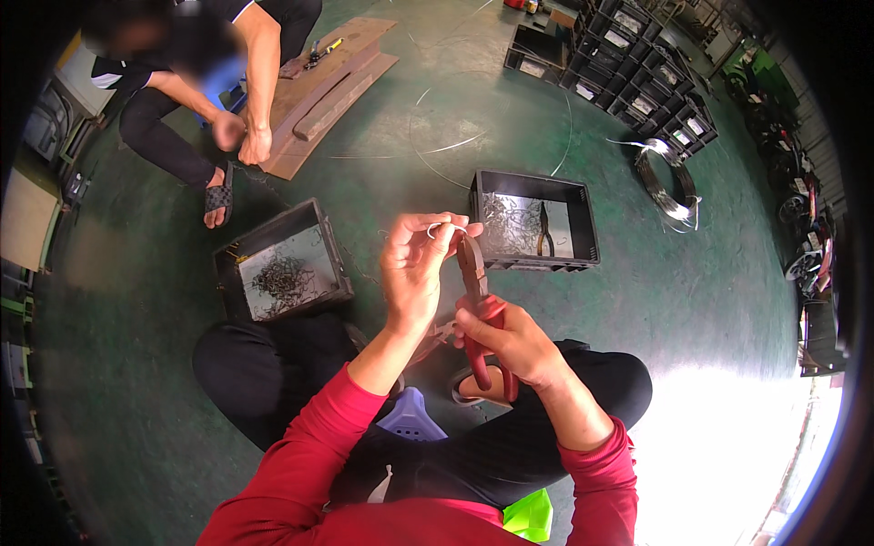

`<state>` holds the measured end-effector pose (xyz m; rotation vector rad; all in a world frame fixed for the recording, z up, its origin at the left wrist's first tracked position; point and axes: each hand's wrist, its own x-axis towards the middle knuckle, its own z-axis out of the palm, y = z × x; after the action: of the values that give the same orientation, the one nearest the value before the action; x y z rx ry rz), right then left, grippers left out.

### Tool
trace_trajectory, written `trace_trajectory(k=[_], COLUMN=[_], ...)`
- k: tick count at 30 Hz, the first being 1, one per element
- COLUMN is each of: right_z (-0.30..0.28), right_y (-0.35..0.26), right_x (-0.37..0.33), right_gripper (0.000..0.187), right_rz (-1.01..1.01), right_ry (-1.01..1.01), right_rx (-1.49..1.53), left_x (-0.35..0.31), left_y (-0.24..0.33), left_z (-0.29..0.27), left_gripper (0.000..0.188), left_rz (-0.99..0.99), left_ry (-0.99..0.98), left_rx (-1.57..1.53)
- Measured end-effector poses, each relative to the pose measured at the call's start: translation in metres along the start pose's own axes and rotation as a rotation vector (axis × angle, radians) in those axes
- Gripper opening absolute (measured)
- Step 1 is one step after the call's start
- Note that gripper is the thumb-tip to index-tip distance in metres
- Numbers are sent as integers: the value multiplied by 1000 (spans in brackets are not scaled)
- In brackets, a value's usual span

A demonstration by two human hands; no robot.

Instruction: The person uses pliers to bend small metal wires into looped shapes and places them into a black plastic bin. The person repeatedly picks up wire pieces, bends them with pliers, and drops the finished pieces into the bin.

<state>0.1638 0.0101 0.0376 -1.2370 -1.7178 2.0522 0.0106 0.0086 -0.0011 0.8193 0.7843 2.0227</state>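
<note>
One co-worker [159, 136] in black trousers crouches far to the left of and beyond the red-handled metal pliers [472, 268], both hands low beside a long brown board [339, 109]; what they hold is too blurred to tell. The board lies on the green floor [382, 141], beyond the pliers and to their left, bearing some small tools [319, 55].

Nearer, left of the pliers, stands a black rectangular plastic crate [330, 244] with a dark heap of small metal pieces [284, 278] on its pale bottom. The left hand [412, 275], just left of the pliers' tip, pinches a thin, pale, curved wire [430, 231] between thumb and fingers. The wire's right end meets the tip; whether the jaws bite it I cannot tell. The right hand [521, 344], apart from the left, is clamped around the pliers' red handles, which slant down below the metal head.

Just beyond the pliers and to the right, a second black plastic crate [591, 223] holds scattered small bent metal pieces [503, 217] and a dark-handled hand tool [544, 235]. Farther off to the right of the pliers are stacked black crates [621, 50] and a round silvery wire coil [678, 211].
</note>
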Motion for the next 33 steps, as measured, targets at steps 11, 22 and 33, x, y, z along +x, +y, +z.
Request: trace_trajectory(k=[11,22,33], right_z=[-38,-44,-51], right_y=[-11,2,21], right_x=[-2,12,21], right_gripper=[36,36,24], right_rz=[106,83,-242], right_ry=[193,220,515], right_rx=[-388,-553,-982], left_x=[18,17,9], left_y=[20,11,-6], left_z=[-34,-34,-35], left_gripper=[40,47,50], left_rz=[-170,-311,-618], left_ry=[-215,-349,-228], left_rx=[628,807,285])
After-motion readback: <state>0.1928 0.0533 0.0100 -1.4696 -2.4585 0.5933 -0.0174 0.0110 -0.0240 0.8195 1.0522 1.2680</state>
